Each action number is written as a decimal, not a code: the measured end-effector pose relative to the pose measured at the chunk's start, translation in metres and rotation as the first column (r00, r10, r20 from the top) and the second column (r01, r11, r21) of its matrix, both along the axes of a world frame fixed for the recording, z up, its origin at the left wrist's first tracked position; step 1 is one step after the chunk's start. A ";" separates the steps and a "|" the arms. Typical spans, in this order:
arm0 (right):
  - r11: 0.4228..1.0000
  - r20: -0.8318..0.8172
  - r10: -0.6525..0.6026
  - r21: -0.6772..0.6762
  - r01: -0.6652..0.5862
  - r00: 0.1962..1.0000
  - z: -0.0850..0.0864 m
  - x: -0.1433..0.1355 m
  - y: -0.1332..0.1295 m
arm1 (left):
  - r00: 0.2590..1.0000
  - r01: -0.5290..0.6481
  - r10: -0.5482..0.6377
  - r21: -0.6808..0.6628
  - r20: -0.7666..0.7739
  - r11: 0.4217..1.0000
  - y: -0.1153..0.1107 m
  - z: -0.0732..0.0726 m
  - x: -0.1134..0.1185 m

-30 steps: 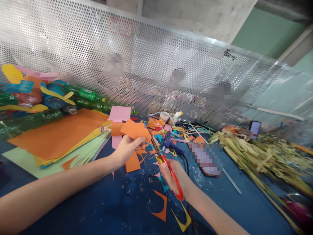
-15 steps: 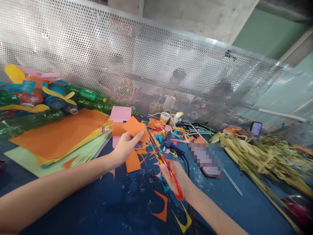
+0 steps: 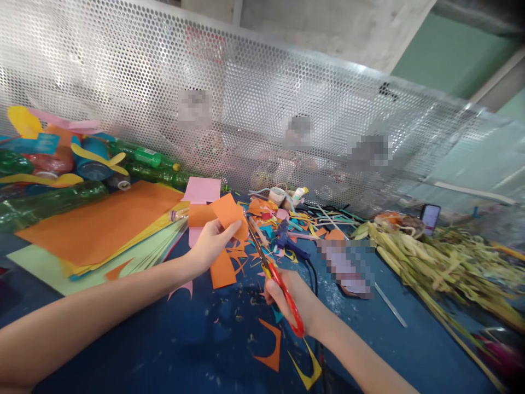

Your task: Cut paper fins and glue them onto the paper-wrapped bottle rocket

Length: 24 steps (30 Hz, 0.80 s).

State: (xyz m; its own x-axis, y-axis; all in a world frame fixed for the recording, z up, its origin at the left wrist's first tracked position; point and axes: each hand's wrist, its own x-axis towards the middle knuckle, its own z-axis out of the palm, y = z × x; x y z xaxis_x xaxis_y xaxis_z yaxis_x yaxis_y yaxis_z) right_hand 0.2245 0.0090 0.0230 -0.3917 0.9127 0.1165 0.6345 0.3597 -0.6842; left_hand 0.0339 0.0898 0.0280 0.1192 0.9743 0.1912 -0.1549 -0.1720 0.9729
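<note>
My left hand (image 3: 212, 245) pinches a small piece of orange paper (image 3: 225, 210) between thumb and fingers, holding it above the table. In my right hand (image 3: 289, 295) is a pair of scissors (image 3: 283, 287) with red handles, its blades pointing up and away from me. The blade tips are beside the right edge of the orange paper; whether they touch it I cannot tell. Under and behind my left hand lie an orange strip (image 3: 223, 272) and a pink paper piece (image 3: 202, 189). Paper scraps (image 3: 270, 347) lie below the scissors.
A blue glue gun (image 3: 289, 241) lies among scraps past the scissors. Large coloured sheets (image 3: 106, 224) and plastic bottles (image 3: 53, 205) are on the left. On the right are dried husks (image 3: 447, 262) and a phone (image 3: 430, 219). People stand behind the perforated metal screen (image 3: 246, 98).
The orange paper has turned slightly in my left hand and shifted a little to the right. My right hand's grip on the scissors has closed somewhat, and the blades look closer together.
</note>
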 end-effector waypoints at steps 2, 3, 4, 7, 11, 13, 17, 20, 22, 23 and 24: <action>1.000 0.000 0.013 0.023 -0.013 1.000 0.000 0.000 0.000 | 0.999 0.021 -0.020 0.019 -0.031 1.000 -0.001 0.000 0.000; 1.000 0.002 0.017 0.026 -0.017 1.000 0.001 0.000 0.001 | 0.998 0.034 -0.033 0.029 -0.046 0.999 -0.001 0.000 0.000; 0.999 0.003 0.021 0.029 -0.021 1.000 0.002 0.000 0.001 | 0.997 0.049 -0.046 0.038 -0.059 0.998 -0.002 0.000 0.000; 0.999 -0.001 0.030 0.038 -0.030 1.000 0.003 -0.001 0.001 | 0.994 0.075 -0.071 0.055 -0.084 0.996 -0.002 0.000 -0.001; 0.998 -0.022 0.043 0.049 -0.041 0.999 0.002 -0.001 0.000 | 0.989 0.092 -0.081 0.094 -0.122 0.991 -0.003 0.000 -0.001; 0.998 -0.030 0.044 0.052 -0.042 0.999 0.000 -0.001 0.000 | 0.986 0.099 -0.084 0.102 -0.143 0.990 -0.003 -0.001 -0.001; 0.999 -0.038 0.034 0.041 -0.032 0.999 -0.004 -0.001 0.001 | 0.983 0.091 -0.072 0.102 -0.170 0.991 -0.006 0.000 -0.001; 1.000 -0.066 0.005 0.017 -0.004 0.998 -0.009 -0.001 0.001 | 0.983 0.092 -0.073 0.105 -0.167 0.990 -0.007 0.002 -0.001; 0.999 -0.093 -0.031 -0.020 0.029 0.995 -0.014 -0.001 0.002 | 0.985 0.099 -0.083 0.099 -0.148 0.990 -0.008 0.003 -0.001; 0.998 -0.101 -0.047 -0.033 0.044 0.994 -0.017 -0.002 0.002 | 0.987 0.100 -0.087 0.092 -0.138 0.991 -0.008 0.003 0.000; 0.998 -0.103 -0.058 -0.037 0.054 0.993 -0.019 -0.002 0.002 | 0.988 0.099 -0.087 0.083 -0.130 0.992 -0.008 0.003 0.000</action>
